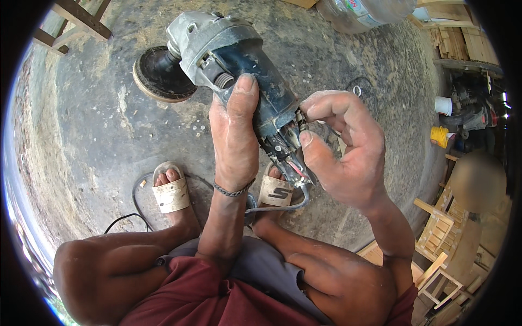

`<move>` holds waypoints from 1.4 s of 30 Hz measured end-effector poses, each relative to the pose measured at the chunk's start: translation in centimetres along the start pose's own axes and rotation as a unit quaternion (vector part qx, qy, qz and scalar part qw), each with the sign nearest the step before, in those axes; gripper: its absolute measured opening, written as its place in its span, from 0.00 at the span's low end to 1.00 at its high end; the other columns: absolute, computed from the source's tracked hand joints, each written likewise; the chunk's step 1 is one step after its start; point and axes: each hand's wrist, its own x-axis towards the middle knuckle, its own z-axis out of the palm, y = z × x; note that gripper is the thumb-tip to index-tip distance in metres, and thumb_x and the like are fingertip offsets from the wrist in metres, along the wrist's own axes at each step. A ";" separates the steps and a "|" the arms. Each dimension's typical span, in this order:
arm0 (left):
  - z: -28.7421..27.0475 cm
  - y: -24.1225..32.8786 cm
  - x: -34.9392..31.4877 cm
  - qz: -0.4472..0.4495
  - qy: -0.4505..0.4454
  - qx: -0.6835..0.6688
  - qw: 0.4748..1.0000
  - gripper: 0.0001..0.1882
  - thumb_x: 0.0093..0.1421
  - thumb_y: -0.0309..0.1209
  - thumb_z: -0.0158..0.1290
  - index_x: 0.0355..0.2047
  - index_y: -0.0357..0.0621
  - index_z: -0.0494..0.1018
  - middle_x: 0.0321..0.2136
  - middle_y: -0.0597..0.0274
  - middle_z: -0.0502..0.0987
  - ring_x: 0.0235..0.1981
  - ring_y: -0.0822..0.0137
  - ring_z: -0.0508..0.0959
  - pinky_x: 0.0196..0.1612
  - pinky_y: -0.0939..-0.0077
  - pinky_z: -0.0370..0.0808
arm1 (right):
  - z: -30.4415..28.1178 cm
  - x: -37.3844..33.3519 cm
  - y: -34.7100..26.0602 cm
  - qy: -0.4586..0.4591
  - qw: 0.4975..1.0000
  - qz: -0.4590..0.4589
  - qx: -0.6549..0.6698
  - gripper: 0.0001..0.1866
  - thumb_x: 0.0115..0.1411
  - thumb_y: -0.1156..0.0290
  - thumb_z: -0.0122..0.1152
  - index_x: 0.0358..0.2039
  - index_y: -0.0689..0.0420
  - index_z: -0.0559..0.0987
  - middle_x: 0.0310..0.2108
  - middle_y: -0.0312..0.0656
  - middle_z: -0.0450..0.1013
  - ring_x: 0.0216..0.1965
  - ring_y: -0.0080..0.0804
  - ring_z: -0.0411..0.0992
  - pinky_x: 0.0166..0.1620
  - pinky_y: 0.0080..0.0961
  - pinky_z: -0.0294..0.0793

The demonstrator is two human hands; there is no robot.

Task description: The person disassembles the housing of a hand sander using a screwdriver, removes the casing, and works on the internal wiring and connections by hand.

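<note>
My left hand (236, 130) is wrapped round the dark blue body of an angle grinder (253, 76), thumb on top. Its grey metal gear head points up and left, with a round disc (163, 76) on it. The rear cover is off, so a spring, metal parts and a pink wire show at the lower end. My right hand (348, 146) has its thumb and forefinger bent in at that uncovered end, against small parts by the motor housing. What lies between those fingertips is too small to make out. A grey power cord (296, 205) runs from the rear of the grinder.
The cord loops over the concrete floor (130, 125) past my sandalled feet. Small bits and a metal ring (357, 91) lie there. A large clear plastic bottle (364, 13) stands at the top. White (443, 105) and yellow (439, 137) buckets and wooden furniture (435, 228) line the right side.
</note>
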 end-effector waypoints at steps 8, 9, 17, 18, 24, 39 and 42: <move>0.0 0.3 -0.2 0.000 -0.020 0.005 1.000 0.30 0.70 0.52 0.44 0.50 0.31 0.72 0.37 0.48 0.81 0.37 0.60 0.84 0.43 0.68 0.83 | 0.4 0.9 -0.3 0.062 0.991 -0.075 -0.092 0.10 0.48 0.77 0.70 0.31 0.61 0.77 0.34 0.46 0.78 0.35 0.39 0.80 0.37 0.31 0.80; 0.0 0.2 -0.2 -0.005 -0.018 0.000 1.000 0.30 0.70 0.52 0.44 0.49 0.31 0.72 0.37 0.48 0.81 0.37 0.60 0.84 0.42 0.68 0.82 | 0.3 0.9 -0.4 0.064 0.986 -0.094 -0.118 0.10 0.48 0.77 0.70 0.30 0.61 0.77 0.34 0.46 0.78 0.34 0.39 0.80 0.35 0.31 0.80; 0.8 -0.1 -0.5 0.018 0.021 0.019 0.999 0.28 0.71 0.49 0.45 0.47 0.30 0.74 0.36 0.48 0.82 0.35 0.62 0.84 0.41 0.70 0.81 | 0.3 0.8 -0.8 0.067 0.974 -0.113 -0.183 0.09 0.47 0.77 0.71 0.28 0.61 0.78 0.34 0.47 0.79 0.30 0.39 0.81 0.29 0.29 0.79; 0.8 0.0 -0.5 0.016 0.022 0.020 0.999 0.28 0.71 0.49 0.45 0.46 0.29 0.74 0.35 0.48 0.82 0.35 0.63 0.84 0.41 0.70 0.81 | 0.3 0.8 -0.8 0.063 0.973 -0.117 -0.187 0.09 0.47 0.78 0.71 0.28 0.61 0.78 0.34 0.47 0.79 0.30 0.40 0.81 0.29 0.29 0.80; 0.5 -0.2 -0.3 0.010 0.012 0.023 1.000 0.28 0.71 0.48 0.44 0.46 0.29 0.74 0.34 0.49 0.82 0.34 0.63 0.84 0.41 0.70 0.81 | 0.2 0.8 -0.7 0.052 0.963 -0.152 -0.215 0.10 0.47 0.80 0.70 0.30 0.62 0.78 0.35 0.48 0.78 0.32 0.44 0.80 0.32 0.32 0.81; 0.1 -0.4 0.0 -0.003 -0.007 0.018 1.000 0.27 0.72 0.48 0.44 0.49 0.30 0.72 0.38 0.48 0.81 0.37 0.61 0.84 0.44 0.68 0.81 | -0.3 0.5 -0.1 0.050 0.968 -0.149 -0.195 0.10 0.48 0.80 0.69 0.32 0.64 0.80 0.35 0.49 0.79 0.35 0.44 0.81 0.36 0.30 0.82; 0.1 -0.4 -0.1 -0.006 -0.010 0.013 1.000 0.28 0.71 0.48 0.44 0.50 0.30 0.71 0.39 0.48 0.81 0.37 0.61 0.84 0.44 0.68 0.81 | -0.5 0.6 -0.2 0.046 0.972 -0.139 -0.185 0.10 0.49 0.79 0.70 0.33 0.64 0.81 0.36 0.49 0.80 0.35 0.43 0.82 0.37 0.30 0.82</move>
